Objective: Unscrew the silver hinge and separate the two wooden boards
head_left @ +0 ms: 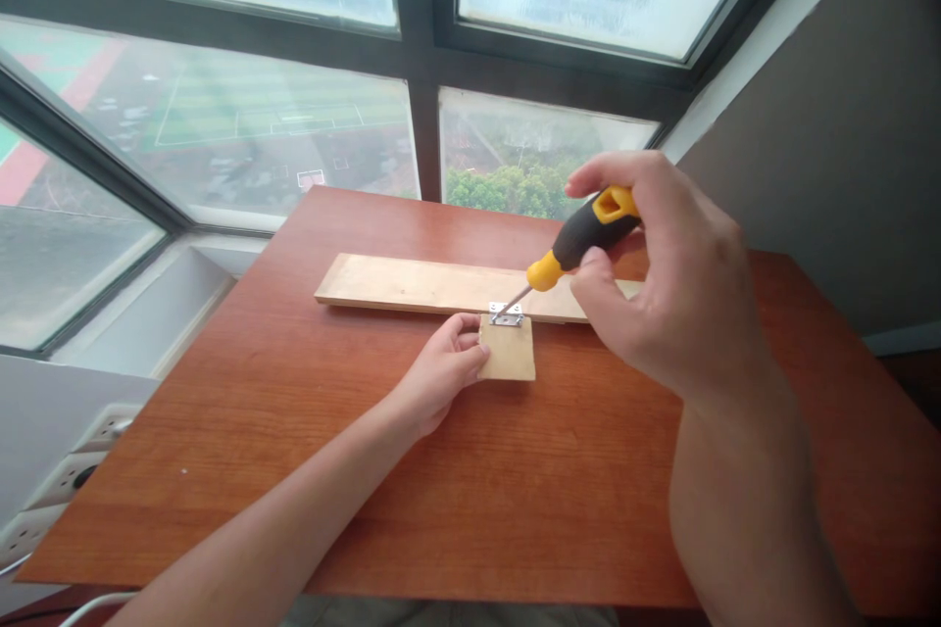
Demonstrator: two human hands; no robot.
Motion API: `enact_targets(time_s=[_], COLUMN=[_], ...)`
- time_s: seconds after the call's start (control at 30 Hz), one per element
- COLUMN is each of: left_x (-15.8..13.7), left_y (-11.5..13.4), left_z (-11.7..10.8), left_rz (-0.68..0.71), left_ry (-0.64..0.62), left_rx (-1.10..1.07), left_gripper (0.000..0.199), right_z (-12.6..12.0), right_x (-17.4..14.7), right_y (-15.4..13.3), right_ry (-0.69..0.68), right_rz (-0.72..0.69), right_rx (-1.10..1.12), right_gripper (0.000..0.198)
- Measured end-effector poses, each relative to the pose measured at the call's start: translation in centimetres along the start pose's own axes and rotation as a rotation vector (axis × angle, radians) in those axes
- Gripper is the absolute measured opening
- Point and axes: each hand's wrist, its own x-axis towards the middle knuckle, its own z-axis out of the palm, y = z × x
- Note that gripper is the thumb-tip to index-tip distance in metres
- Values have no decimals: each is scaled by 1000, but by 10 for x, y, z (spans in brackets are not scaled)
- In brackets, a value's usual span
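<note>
1 screwdriver (584, 237) at 1 hinge (509, 319) on 1 small board (509, 354)

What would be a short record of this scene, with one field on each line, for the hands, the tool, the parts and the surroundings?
Right hand: holds the screwdriver by its handle
Left hand: grips the left side of the small wooden piece
Tool: screwdriver, black and yellow handle, tilted, tip at the hinge
Metal part: silver-coloured hinge, at the far edge of the small wooden piece
Larger part: long board, on the table
Surroundings: dark-framed window beyond the table
</note>
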Motion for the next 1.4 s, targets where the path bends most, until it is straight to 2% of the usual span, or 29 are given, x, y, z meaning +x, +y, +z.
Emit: enact_targets(time_s=[0.1,0.3,0.57,0.83,1.4], left_x=[0,-1,0,3,0], left_y=[0,1,1,-1,1], left_z=[0,2,0,0,0], left_rz=[4,5,-4,9,-6], left_ry=[-5,9,12,16,18], left_rx=[-8,7,35,36,36], left_gripper=[35,33,34,32,34], right_z=[-1,4,1,3,1], right_x=[1,1,0,0,2], right_y=[1,6,-1,6,8], right_ry=[-32,46,119,156,122], right_rz=[-39,44,-33,-51,1], right_rx=[-3,-146,-11,-2,-100], right_gripper=[45,32,33,38,31])
